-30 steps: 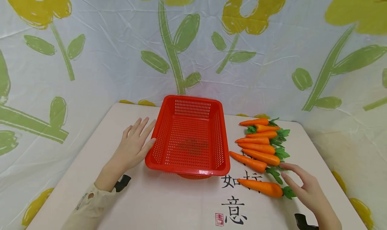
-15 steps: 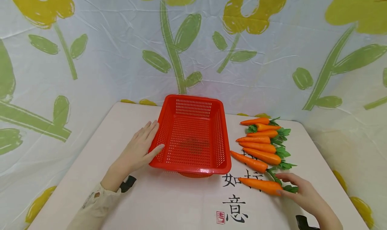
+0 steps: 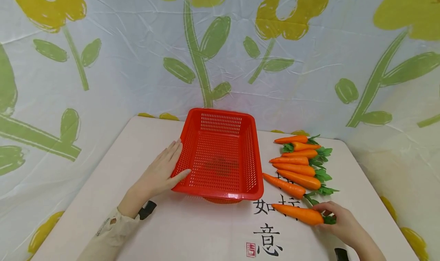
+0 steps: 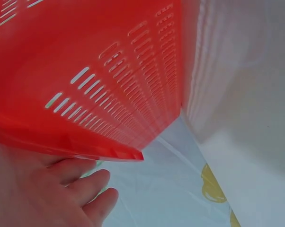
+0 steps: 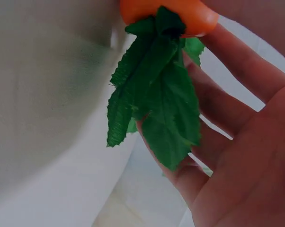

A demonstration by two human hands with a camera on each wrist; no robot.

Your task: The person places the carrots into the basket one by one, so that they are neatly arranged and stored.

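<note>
A red plastic basket with slotted walls stands mid-table. My left hand rests against its left side, fingers straight along the outside and thumb over the rim. In the left wrist view several fingertips show just below the rim of the basket. At the right, my right hand pinches the leafy end of the nearest orange carrot between thumb and fingers. The right wrist view shows the green leaves of this carrot hanging in front of the palm, with a fingertip at its thick end.
Several more carrots lie in a column beyond the gripped one, tips to the left for most. Black brush characters and a red seal mark the pale tabletop. A flower-printed cloth hangs close behind the table.
My right hand has come in toward the nearest carrot and now pinches its leafy end. My left hand has moved right onto the basket's side, and the basket has shifted slightly right.
</note>
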